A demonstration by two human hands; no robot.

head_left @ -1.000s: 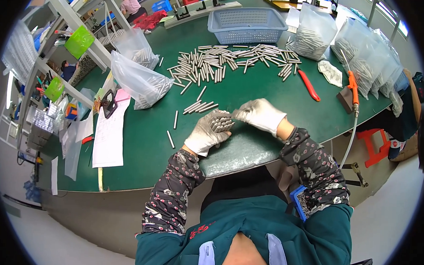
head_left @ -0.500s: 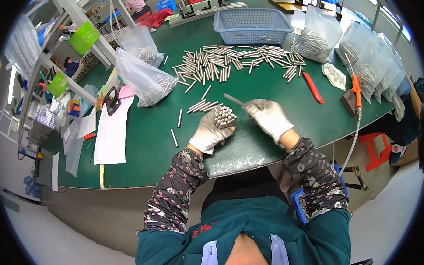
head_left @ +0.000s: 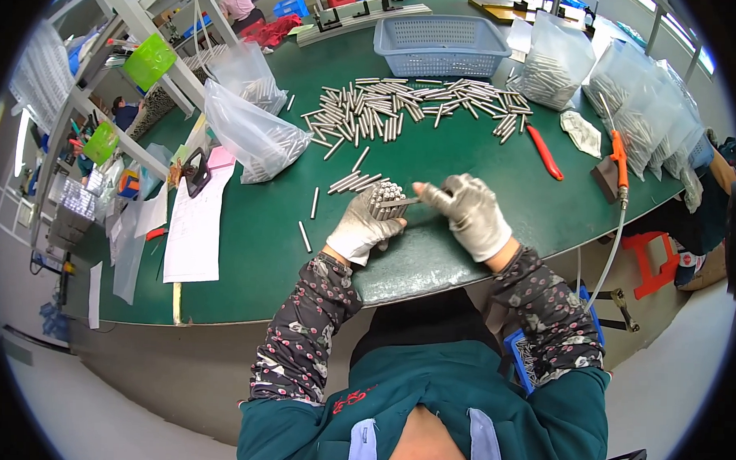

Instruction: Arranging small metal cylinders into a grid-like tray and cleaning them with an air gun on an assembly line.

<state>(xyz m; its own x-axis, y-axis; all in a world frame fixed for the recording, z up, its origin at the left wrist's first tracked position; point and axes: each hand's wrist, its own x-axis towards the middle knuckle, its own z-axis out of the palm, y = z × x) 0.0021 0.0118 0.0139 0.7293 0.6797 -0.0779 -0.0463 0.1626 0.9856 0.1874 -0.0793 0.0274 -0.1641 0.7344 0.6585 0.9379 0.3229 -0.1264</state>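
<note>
Gloved in white, my left hand (head_left: 358, 231) is closed around a bundle of metal pins (head_left: 388, 195), their ends pointing up. My right hand (head_left: 471, 215), also gloved, pinches a thin flat grey strip (head_left: 400, 202), perhaps a file. The strip lies across the ends of the bundle. Just beyond my left hand a few loose pins (head_left: 352, 182) rest on the green table, and two single pins lie left of it. Farther back spreads a large heap of metal pins (head_left: 372, 112).
A blue plastic basket (head_left: 442, 48) stands behind the heap. Clear bags of pins (head_left: 250, 137) stand at left and right. Red-handled pliers (head_left: 544, 153), a white cloth (head_left: 580, 134) and an orange air gun (head_left: 618, 158) lie at right. Papers (head_left: 196, 232) cover the left side.
My right hand has turned and brought the flat strip down and left, from beside the bundle onto the pin ends. My left hand has stayed almost still.
</note>
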